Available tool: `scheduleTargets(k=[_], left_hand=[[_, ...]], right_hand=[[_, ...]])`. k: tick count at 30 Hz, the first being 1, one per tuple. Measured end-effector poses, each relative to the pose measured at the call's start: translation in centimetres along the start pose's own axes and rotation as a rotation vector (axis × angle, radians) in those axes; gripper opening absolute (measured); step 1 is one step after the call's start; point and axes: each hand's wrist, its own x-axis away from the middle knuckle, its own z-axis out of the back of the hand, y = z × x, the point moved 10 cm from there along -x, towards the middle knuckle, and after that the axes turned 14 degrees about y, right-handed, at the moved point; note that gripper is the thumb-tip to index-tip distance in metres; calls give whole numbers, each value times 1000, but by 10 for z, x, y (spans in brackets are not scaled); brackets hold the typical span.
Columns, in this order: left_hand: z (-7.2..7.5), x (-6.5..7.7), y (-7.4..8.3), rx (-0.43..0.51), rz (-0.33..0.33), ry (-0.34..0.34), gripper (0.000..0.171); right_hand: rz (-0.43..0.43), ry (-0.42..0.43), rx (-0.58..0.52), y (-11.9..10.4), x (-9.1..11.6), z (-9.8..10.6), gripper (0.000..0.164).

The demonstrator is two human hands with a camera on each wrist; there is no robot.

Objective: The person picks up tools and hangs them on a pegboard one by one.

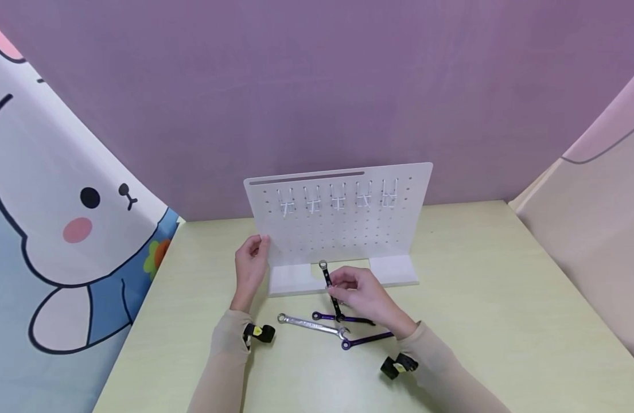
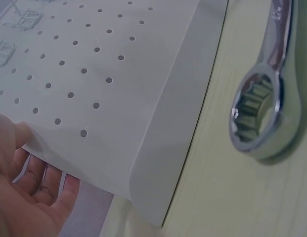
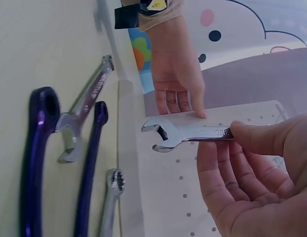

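While the left hand (image 1: 251,268) pinches one side of the board (image 1: 342,232), the right hand (image 1: 364,294), grip closed, holds a wrench (image 3: 197,132) in front.

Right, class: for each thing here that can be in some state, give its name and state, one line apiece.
Board: standing
Hooks: mounted in a row on the board
Left hand: gripping the board's edge
Held wrench: raised off the table
Right hand: pinching the held wrench
Silver wrench: lying on the table
Second silver wrench: lying, not fully visible
Nearer purple wrench: lying
Farther purple wrench: lying
Wrist cameras: worn
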Motion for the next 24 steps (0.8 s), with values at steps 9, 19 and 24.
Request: scheduleTargets(k=[9, 19, 24], left_hand=[[0, 1, 1, -12, -7, -3, 29], [-1, 3, 2, -26, -24, -12, 30], [0, 2, 1, -29, -21, -8, 29]], right_hand=[[-19, 19, -11, -10, -3, 1, 25], [-20, 24, -44, -19, -7, -2, 21], [-48, 30, -66, -21, -11, -4, 20]])
